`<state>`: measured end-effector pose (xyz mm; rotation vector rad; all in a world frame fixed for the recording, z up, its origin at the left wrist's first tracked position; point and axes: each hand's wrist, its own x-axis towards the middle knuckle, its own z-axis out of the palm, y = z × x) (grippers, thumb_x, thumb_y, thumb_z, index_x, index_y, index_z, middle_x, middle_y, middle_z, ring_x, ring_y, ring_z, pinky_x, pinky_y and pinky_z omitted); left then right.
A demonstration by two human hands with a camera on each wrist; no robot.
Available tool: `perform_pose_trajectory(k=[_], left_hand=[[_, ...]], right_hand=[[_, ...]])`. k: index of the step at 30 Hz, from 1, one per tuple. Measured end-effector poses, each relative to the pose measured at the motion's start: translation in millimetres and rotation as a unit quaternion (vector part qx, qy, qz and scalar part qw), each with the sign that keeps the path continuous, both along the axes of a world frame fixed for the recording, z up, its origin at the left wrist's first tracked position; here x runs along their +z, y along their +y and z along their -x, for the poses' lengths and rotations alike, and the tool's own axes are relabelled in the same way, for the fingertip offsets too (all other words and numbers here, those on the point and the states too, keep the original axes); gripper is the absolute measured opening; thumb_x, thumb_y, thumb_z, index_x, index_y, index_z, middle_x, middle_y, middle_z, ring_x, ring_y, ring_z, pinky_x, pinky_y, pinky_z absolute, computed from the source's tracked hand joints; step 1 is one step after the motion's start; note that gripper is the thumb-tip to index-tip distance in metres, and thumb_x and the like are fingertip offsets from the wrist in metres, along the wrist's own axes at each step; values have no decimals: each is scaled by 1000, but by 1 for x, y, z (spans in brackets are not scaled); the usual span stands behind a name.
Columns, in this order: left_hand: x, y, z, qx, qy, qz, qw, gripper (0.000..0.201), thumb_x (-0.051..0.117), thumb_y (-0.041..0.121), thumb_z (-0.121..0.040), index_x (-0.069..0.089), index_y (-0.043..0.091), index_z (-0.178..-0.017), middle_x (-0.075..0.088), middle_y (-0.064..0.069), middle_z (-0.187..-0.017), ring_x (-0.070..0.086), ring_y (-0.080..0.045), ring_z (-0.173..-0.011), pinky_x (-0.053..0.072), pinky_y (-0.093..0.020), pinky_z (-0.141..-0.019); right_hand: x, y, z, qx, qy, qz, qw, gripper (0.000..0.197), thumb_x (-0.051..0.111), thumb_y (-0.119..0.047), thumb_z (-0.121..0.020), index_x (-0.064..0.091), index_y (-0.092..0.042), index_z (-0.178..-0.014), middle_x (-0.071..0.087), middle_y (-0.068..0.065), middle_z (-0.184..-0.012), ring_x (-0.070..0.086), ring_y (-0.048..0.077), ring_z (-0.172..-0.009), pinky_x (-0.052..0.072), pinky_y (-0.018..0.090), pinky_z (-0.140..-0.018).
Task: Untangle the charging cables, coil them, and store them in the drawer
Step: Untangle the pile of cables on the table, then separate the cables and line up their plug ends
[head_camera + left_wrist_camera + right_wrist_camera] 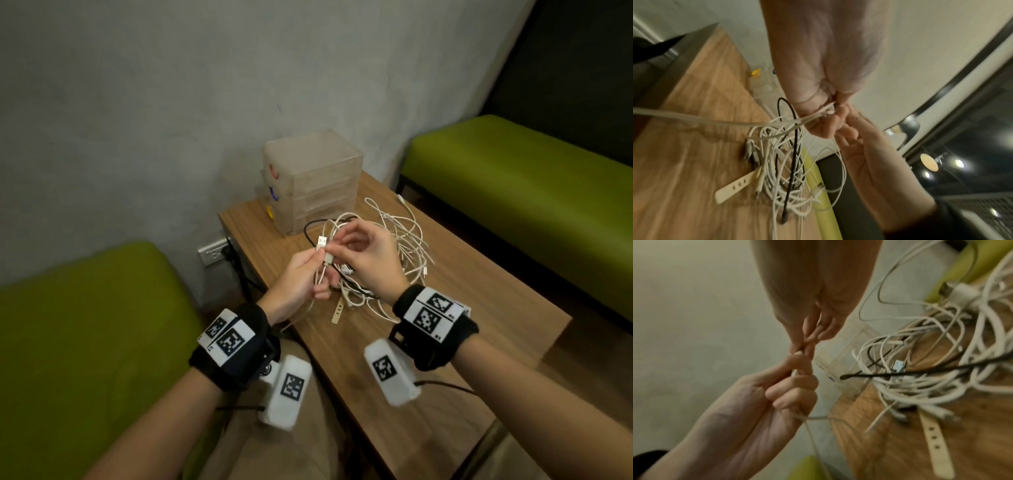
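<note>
The wooden bench [428, 308] carries a clear drawer unit [310, 181] at its far end and, just before it, a tangle of white and black cables [394, 253] beside a beige strap [337, 313]. Above the tangle, the left hand [294, 281] curls its fingers round a white cable [320, 274] rising from the pile. The right hand [370, 255], touching it, pinches the same cable just under its USB plug [321, 242].

Dim, even indoor light, soft shadows under the hands; head view sharp with bowed edges; both wrist views motion-blurred, grainy, strongly curved at borders.
</note>
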<state>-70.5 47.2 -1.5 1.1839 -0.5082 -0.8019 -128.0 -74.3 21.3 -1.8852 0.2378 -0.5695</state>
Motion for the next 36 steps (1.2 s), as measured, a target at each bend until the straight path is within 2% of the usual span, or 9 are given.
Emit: perform_pose_trajectory(k=[2, 6, 9, 14, 19, 23, 31, 34, 36], left_hand=[[6, 2, -8, 28, 13, 5, 1000, 30, 24, 17, -100, 49, 11, -84, 39, 10, -43, 27, 0, -35, 23, -12, -36], [34, 0, -29, 148, -17, 81, 985, 34, 23, 20, -101, 46, 10, -79, 29, 11, -39, 22, 2, -34, 23, -10, -35], [65, 0, -37, 218, -70, 114, 967, 34, 23, 21, -101, 45, 12, -78, 28, 10, -38, 21, 1, -34, 23, -11, -34], [113, 17, -57, 308, -129, 178, 925, 34, 21, 23, -102, 43, 14, -77, 28, 12, -40, 21, 2, -37, 22, -12, -35], [79, 5, -45, 201, -300, -16, 932, 35, 28, 18, -101, 51, 15, -75, 58, 2, -67, 52, -2, -50, 41, -13, -47], [41, -5, -18, 86, -531, -150, 830, 31, 33, 15, -97, 59, -2, -97, 61, -15, -104, 52, -17, -101, 34, -19, -89], [46, -13, -26, 152, -679, -184, 694, 28, 28, 22, -95, 49, 8, -84, 52, -6, -74, 49, -26, -70, 31, -29, -67], [48, -12, -25, 167, -651, -158, 724, 23, 34, 19, -97, 49, 2, -89, 56, -10, -67, 54, -28, -58, 31, -29, -54], [50, -11, -29, 192, -590, -121, 775, 29, 29, 22, -95, 49, 1, -91, 49, -2, -60, 46, -8, -46, 28, -23, -47]], right_hand=[[-1, 10, -2, -18, -31, -6, 999, 23, 73, -10, -76, 60, -8, -95, 67, -1, -90, 65, 11, -85, 57, 39, -75], [-13, 38, 4, 92, 11, -90, 992, 25, 53, -15, -92, 45, -13, -116, 63, 2, -104, 63, 9, -93, 52, 21, -82], [-32, 43, 8, 103, 27, -2, 994, 10, 51, -12, -93, 58, -12, -101, 63, -6, -78, 61, 3, -76, 48, 16, -74], [-38, 12, 4, 62, 56, 65, 994, 17, 53, -17, -93, 64, -18, -81, 61, -10, -71, 57, 1, -68, 47, 20, -69], [-16, 8, -8, 30, 1, 82, 996, 22, 52, -18, -93, 62, -22, -75, 58, -6, -62, 52, 8, -57, 45, 31, -59], [6, 2, -9, 39, -15, 124, 991, 21, 51, -7, -92, 57, -20, -77, 52, -13, -63, 46, 8, -56, 38, 22, -55], [15, -4, 2, 60, -11, 131, 989, 14, 57, -11, -90, 66, -8, -80, 60, -7, -64, 57, 13, -61, 49, 32, -63], [12, -10, 2, 53, -39, 73, 995, 13, 63, -15, -86, 64, -3, -82, 64, 2, -67, 61, 13, -59, 53, 28, -62], [3, -16, 4, 82, 8, 100, 992, 13, 60, -18, -88, 62, -6, -82, 64, 2, -69, 60, 9, -61, 51, 21, -62]])
